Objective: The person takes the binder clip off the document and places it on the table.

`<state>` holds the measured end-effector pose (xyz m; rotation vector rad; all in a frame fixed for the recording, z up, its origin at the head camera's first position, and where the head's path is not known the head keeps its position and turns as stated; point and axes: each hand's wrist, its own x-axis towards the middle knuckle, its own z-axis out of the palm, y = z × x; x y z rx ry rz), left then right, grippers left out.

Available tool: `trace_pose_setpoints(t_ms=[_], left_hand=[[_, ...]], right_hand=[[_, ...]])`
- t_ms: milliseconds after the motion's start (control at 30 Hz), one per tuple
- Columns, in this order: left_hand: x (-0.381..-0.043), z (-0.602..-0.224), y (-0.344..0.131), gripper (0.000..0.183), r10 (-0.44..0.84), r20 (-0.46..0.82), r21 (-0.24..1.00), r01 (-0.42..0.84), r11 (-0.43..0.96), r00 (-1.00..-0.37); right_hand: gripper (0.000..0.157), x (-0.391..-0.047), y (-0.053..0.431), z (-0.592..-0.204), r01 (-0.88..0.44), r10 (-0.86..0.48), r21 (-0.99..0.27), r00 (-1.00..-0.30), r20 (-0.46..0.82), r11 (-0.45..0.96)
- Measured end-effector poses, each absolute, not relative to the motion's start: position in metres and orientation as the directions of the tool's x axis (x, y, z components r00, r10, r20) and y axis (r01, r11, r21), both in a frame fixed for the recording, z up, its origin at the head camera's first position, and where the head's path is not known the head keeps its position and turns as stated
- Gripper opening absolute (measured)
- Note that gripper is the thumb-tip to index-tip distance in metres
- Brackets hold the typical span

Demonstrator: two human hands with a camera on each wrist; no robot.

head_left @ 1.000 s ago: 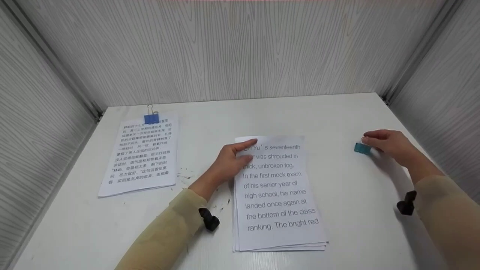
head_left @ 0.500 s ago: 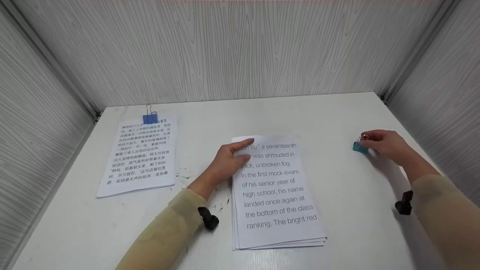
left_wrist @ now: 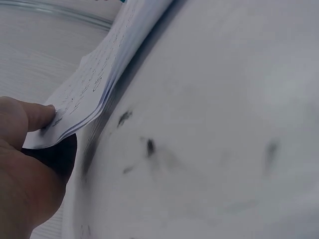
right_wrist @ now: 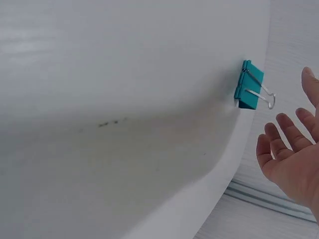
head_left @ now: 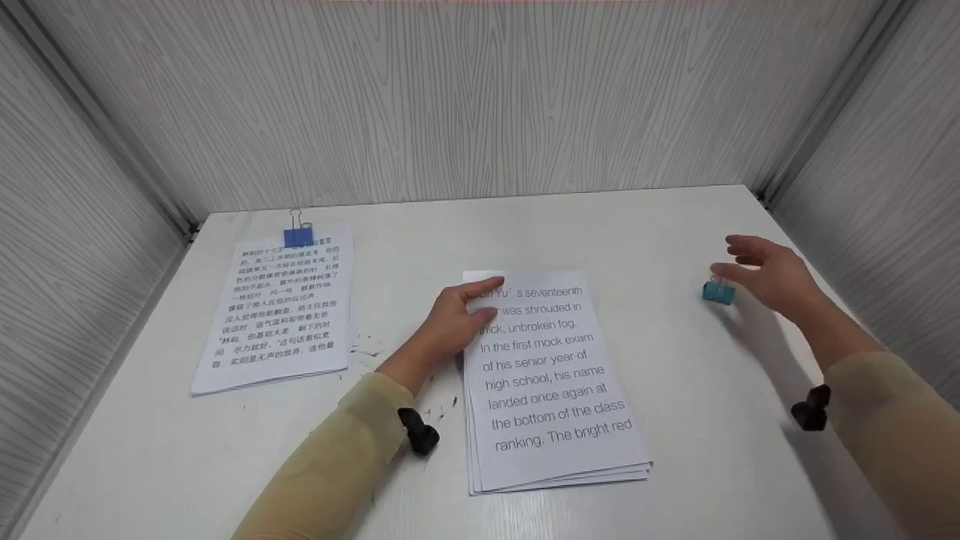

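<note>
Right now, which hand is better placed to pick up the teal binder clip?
The right hand, I'd judge: its fingers are empty and near the teal binder clip, while the left hand holds the paper stack.

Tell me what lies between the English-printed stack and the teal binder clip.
Bare white tabletop separates the English-printed stack from the teal binder clip; the head view shows it.

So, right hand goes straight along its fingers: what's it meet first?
The right hand likely meets the teal binder clip ahead of it in the right wrist view; depth is unclear, so it may pass above.
</note>
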<state>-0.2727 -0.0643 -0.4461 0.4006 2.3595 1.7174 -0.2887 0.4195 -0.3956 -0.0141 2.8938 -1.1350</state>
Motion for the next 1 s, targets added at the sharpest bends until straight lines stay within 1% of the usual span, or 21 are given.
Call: trace_pose_setpoints(t_ms=[167, 267, 367, 500, 633, 733, 833, 900, 1000], left_hand=[[-0.275, -0.445, -0.063, 0.052, 0.31, -0.046, 0.935, 0.068, 0.349, -0.95], [-0.276, -0.444, -0.062, 0.052, 0.304, -0.044, 0.902, 0.093, 0.422, -0.952], [-0.276, -0.442, -0.061, 0.053, 0.293, -0.027, 0.838, 0.138, 0.528, -0.956], [-0.274, -0.438, -0.06, 0.058, 0.266, 0.02, 0.709, 0.201, 0.676, -0.964], [-0.268, -0.433, -0.06, 0.063, 0.232, 0.099, 0.541, 0.248, 0.804, -0.968], [-0.261, -0.427, -0.059, 0.064, 0.242, 0.161, 0.43, 0.289, 0.855, -0.957], [-0.25, -0.421, -0.058, 0.067, 0.276, 0.18, 0.332, 0.322, 0.887, -0.944], [-0.241, -0.418, -0.057, 0.07, 0.311, 0.17, 0.268, 0.347, 0.899, -0.935], [-0.225, -0.416, -0.057, 0.075, 0.363, 0.128, 0.189, 0.382, 0.905, -0.923]], right_hand=[[0.076, -0.28, 0.391, -0.385, -0.09, -0.079, -0.651, -0.996, 0.046, 0.753], [0.073, -0.271, 0.369, -0.379, -0.153, -0.13, -0.629, -0.988, 0.082, 0.763], [0.074, -0.261, 0.347, -0.376, -0.216, -0.185, -0.587, -0.976, 0.113, 0.78], [0.076, -0.246, 0.316, -0.375, -0.28, -0.253, -0.51, -0.959, 0.124, 0.813], [0.075, -0.229, 0.288, -0.379, -0.357, -0.337, -0.42, -0.933, 0.125, 0.834], [0.073, -0.217, 0.271, -0.386, -0.443, -0.416, -0.352, -0.896, 0.154, 0.824], [0.072, -0.206, 0.258, -0.392, -0.518, -0.484, -0.287, -0.855, 0.184, 0.806], [0.072, -0.199, 0.251, -0.395, -0.543, -0.514, -0.248, -0.84, 0.177, 0.802], [0.076, -0.19, 0.242, -0.397, -0.55, -0.533, -0.209, -0.835, 0.134, 0.809]])
